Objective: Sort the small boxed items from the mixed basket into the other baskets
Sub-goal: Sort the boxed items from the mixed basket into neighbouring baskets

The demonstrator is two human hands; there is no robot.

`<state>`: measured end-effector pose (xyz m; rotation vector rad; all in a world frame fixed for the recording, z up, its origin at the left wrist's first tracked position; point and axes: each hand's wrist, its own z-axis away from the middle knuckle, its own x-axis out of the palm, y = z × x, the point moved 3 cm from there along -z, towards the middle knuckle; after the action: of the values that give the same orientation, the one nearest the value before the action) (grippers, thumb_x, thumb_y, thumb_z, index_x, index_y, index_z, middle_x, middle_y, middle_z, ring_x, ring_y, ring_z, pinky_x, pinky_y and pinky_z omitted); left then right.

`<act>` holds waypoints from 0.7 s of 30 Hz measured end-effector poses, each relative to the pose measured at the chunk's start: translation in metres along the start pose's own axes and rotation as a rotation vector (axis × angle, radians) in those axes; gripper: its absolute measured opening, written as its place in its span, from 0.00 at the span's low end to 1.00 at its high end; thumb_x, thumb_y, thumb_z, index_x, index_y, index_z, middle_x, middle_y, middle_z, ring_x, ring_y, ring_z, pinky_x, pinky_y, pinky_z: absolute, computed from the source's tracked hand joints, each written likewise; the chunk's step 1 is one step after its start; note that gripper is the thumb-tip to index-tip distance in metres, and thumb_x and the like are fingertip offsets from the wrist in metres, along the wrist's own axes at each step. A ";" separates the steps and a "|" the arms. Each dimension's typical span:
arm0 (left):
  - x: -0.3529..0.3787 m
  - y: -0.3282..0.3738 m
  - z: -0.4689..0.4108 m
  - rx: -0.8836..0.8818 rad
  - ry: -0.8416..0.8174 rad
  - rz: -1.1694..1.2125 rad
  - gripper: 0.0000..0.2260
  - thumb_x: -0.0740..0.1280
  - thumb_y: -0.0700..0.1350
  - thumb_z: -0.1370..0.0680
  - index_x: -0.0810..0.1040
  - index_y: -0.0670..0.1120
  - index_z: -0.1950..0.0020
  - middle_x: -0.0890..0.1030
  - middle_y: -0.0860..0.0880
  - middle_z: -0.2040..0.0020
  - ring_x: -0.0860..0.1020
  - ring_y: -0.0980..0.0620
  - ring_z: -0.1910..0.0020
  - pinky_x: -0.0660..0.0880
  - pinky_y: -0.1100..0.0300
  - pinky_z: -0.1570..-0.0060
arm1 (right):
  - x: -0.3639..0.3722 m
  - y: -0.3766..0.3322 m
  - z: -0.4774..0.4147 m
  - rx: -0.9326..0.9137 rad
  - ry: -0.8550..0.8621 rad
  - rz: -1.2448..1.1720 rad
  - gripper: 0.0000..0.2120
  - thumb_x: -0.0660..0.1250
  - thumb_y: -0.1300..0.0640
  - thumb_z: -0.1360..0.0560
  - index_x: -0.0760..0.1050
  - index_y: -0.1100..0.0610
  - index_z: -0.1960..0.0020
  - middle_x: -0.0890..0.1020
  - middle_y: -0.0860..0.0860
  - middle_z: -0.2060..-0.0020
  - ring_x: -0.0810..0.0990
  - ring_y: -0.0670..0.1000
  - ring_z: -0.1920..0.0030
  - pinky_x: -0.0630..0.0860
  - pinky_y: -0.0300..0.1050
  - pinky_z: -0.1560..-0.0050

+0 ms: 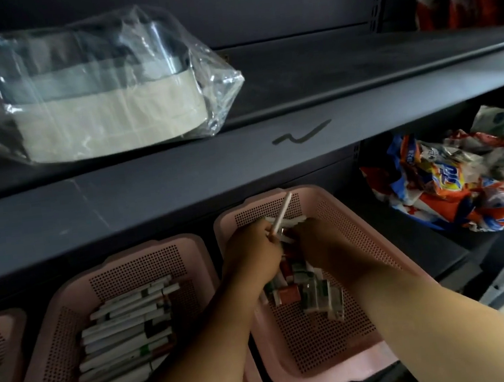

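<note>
My left hand (252, 249) curls round a slim white cardboard box (282, 214), long and flat-sided, which tilts up out of my fist toward the back wall of the pink perforated plastic basket (347, 224). My right hand (318, 243) sits just beside it, knuckles up. Its fingertips are buried in the pile, so I cannot tell whether it grips anything. Under both hands lies a jumbled heap of small glossy boxes (303, 291), white, red and green, at all angles on the dotted floor. The second pink mesh basket (67, 293) to the left holds slim white boxes (122, 334) stacked in neat rows. Above runs a matte dark grey metal shelf (241, 167), bearing a crinkled clear plastic bag of folded cloth (92, 92). Crumpled shiny packets (451, 187) lie to the right.
</note>
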<state>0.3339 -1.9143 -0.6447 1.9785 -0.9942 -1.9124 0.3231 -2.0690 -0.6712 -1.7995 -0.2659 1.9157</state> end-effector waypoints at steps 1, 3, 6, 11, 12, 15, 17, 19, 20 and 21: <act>0.000 0.001 0.000 0.002 0.003 -0.003 0.05 0.64 0.49 0.17 0.76 0.57 0.53 0.80 0.55 0.57 0.79 0.56 0.60 0.71 0.59 0.67 | 0.001 0.002 0.003 0.018 -0.001 -0.059 0.05 0.67 0.48 0.21 0.79 0.48 0.51 0.84 0.47 0.56 0.82 0.47 0.56 0.80 0.49 0.49; 0.000 0.000 -0.001 -0.002 0.002 0.000 0.05 0.65 0.50 0.18 0.76 0.58 0.54 0.81 0.55 0.57 0.80 0.55 0.60 0.72 0.58 0.66 | -0.002 0.004 0.005 0.016 -0.016 -0.076 0.05 0.66 0.49 0.21 0.79 0.49 0.51 0.84 0.47 0.57 0.83 0.48 0.55 0.81 0.50 0.48; 0.002 0.000 -0.001 -0.005 -0.014 0.024 0.03 0.66 0.51 0.18 0.78 0.59 0.51 0.81 0.56 0.57 0.80 0.56 0.60 0.75 0.58 0.66 | -0.009 0.009 0.006 0.022 -0.031 -0.057 0.04 0.66 0.49 0.21 0.78 0.48 0.51 0.82 0.46 0.57 0.81 0.44 0.57 0.80 0.45 0.50; -0.005 0.005 0.002 0.014 -0.019 0.157 0.05 0.68 0.49 0.18 0.80 0.60 0.51 0.82 0.59 0.56 0.81 0.61 0.59 0.78 0.62 0.61 | -0.039 0.002 0.015 -0.020 0.084 -0.169 0.04 0.71 0.50 0.24 0.76 0.47 0.53 0.81 0.44 0.58 0.77 0.40 0.61 0.74 0.36 0.60; -0.008 0.007 0.003 0.012 -0.026 0.220 0.05 0.68 0.48 0.18 0.81 0.59 0.49 0.83 0.59 0.55 0.80 0.63 0.58 0.78 0.64 0.59 | -0.046 0.000 0.017 -0.007 0.102 -0.148 0.06 0.70 0.51 0.23 0.74 0.45 0.56 0.80 0.44 0.59 0.76 0.39 0.61 0.71 0.35 0.62; -0.016 0.009 0.008 0.002 -0.030 0.355 0.05 0.69 0.46 0.18 0.81 0.58 0.49 0.84 0.58 0.54 0.81 0.63 0.56 0.78 0.63 0.56 | -0.061 0.001 0.030 0.044 0.129 -0.227 0.10 0.65 0.57 0.21 0.71 0.46 0.58 0.78 0.46 0.61 0.77 0.43 0.62 0.68 0.37 0.67; -0.023 0.008 0.014 0.002 -0.035 0.378 0.07 0.69 0.47 0.18 0.81 0.59 0.52 0.84 0.58 0.53 0.82 0.60 0.54 0.79 0.60 0.54 | -0.067 0.000 0.040 0.046 0.118 -0.267 0.07 0.64 0.59 0.21 0.74 0.49 0.56 0.79 0.50 0.61 0.79 0.48 0.64 0.70 0.40 0.69; -0.032 0.005 0.023 -0.003 -0.048 0.393 0.07 0.69 0.47 0.17 0.81 0.59 0.53 0.84 0.57 0.53 0.82 0.58 0.54 0.78 0.60 0.56 | -0.070 -0.006 0.050 0.023 0.110 -0.295 0.06 0.65 0.57 0.21 0.75 0.48 0.54 0.81 0.49 0.61 0.80 0.47 0.65 0.71 0.39 0.69; -0.039 0.003 0.029 0.005 -0.048 0.394 0.06 0.69 0.47 0.17 0.82 0.57 0.52 0.84 0.56 0.53 0.82 0.58 0.54 0.77 0.61 0.58 | -0.070 -0.011 0.057 0.008 0.117 -0.302 0.05 0.67 0.55 0.22 0.75 0.46 0.55 0.81 0.47 0.61 0.80 0.46 0.64 0.73 0.38 0.67; -0.047 0.000 0.037 0.022 -0.035 0.378 0.05 0.69 0.47 0.17 0.83 0.56 0.50 0.84 0.57 0.53 0.82 0.59 0.54 0.76 0.63 0.58 | -0.068 -0.015 0.060 -0.007 0.127 -0.290 0.03 0.69 0.52 0.23 0.76 0.44 0.55 0.82 0.46 0.60 0.81 0.45 0.62 0.76 0.39 0.63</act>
<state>0.3025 -1.8751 -0.6117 1.6270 -1.2951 -1.7361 0.2684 -2.0769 -0.5982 -1.7688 -0.4622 1.5959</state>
